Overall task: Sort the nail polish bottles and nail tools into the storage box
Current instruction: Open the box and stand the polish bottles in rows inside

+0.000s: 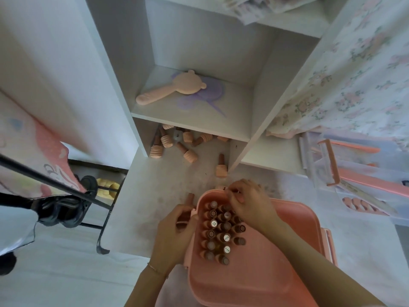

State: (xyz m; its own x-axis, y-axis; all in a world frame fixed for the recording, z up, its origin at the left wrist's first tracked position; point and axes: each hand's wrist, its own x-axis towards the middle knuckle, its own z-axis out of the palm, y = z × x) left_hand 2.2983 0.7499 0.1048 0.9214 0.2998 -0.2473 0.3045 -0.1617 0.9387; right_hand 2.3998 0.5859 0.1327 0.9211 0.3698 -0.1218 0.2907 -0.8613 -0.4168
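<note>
The pink storage box (254, 273) sat on the worktop (155, 185) right under the person, at the 6 o'clock side of the view, presumably so both hands could reach into it without stretching. Its far end held upright nail polish bottles (221, 231) packed cap-up in tight rows, an arrangement that probably kept them from tipping and made room for more.

The left hand (174, 231) was at the box's 9 o'clock edge, its fingers curled round a bottle-like pink thing just outside the wall; it looked held ready for the next slot, though exactly what it was could not be told. The right hand (247, 202) reached over the box's 12 o'clock end, fingers bent and pinching something small there, seemingly seating it in the far row; the thing itself was too hidden to name.

More work remained. Loose bottles (174, 142) lay on their sides in a scatter at 12 o'clock, partly under the lower shelf (190, 127), and one bottle (220, 167) stood apart, nearer the box. A pink hand mirror (170, 89) lay on the shelf above. At 3 o'clock a clear case (354, 173) held long pink tools.
</note>
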